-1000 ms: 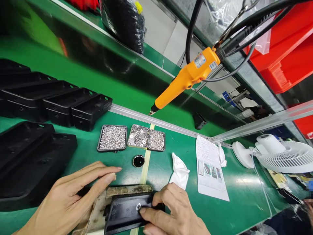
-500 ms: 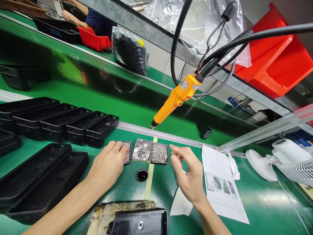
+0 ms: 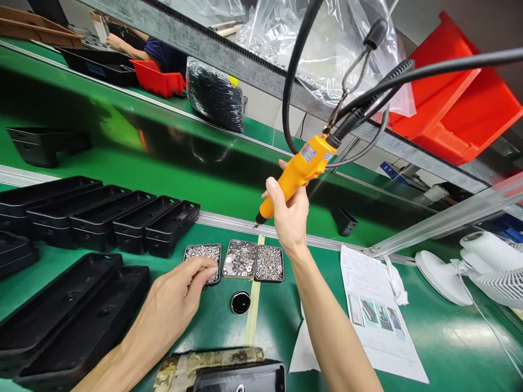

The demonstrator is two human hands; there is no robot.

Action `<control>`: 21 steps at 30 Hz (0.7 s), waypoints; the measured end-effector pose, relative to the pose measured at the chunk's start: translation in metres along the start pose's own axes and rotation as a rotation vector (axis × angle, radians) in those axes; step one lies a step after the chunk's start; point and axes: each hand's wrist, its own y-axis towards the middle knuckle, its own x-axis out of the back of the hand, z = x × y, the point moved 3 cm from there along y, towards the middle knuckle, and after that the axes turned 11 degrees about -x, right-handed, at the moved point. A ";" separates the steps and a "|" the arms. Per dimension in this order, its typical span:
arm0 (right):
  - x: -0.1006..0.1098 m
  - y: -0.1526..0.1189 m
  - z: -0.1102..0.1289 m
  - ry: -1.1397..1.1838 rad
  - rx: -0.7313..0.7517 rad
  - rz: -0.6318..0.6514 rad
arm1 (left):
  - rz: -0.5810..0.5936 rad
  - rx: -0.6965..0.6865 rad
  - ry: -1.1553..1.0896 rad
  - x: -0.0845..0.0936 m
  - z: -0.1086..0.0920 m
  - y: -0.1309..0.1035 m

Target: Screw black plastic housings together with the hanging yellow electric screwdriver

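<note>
My right hand (image 3: pixel 291 218) is wrapped round the yellow electric screwdriver (image 3: pixel 308 163), which hangs from a cable and points down to the left. My left hand (image 3: pixel 175 296) is over the left tray of small metal parts (image 3: pixel 201 251), thumb and fingertips pinched together; what they hold, if anything, is too small to make out. Beside that tray stand a tray of washers (image 3: pixel 241 260) and a tray of small nut-like parts (image 3: pixel 269 264). A round black piece (image 3: pixel 241 302) lies below them. Nearest me, a black casing (image 3: pixel 249 381) rests by a worn, taped block (image 3: pixel 216 358).
Black casings (image 3: pixel 171 220) are lined up on the left, with more long casings (image 3: pixel 81 316) in front. Printed sheets (image 3: pixel 378 321) and a white fan (image 3: pixel 486 261) are on the right. Overhead, a metal shelf (image 3: pixel 253 65) carries plastic bags and a red bin (image 3: pixel 461 103).
My right hand has moved up from beside the trays and taken hold of the screwdriver. My left hand has drawn back slightly towards me, its fingertips now pinched at the left tray.
</note>
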 end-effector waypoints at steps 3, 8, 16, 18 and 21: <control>0.008 -0.016 0.016 0.171 -0.051 0.117 | -0.023 0.037 -0.187 0.002 -0.020 -0.008; 0.021 -0.054 0.059 0.360 -0.187 0.281 | -0.019 0.028 -0.404 0.002 -0.044 -0.018; -0.004 -0.110 0.070 0.562 -0.197 0.303 | -0.066 0.104 -0.490 0.005 -0.052 -0.020; -0.009 -0.116 0.066 0.552 -0.195 0.299 | -0.042 0.115 -0.516 0.006 -0.055 -0.019; -0.014 -0.118 0.063 0.544 -0.201 0.295 | -0.022 0.132 -0.549 0.008 -0.058 -0.018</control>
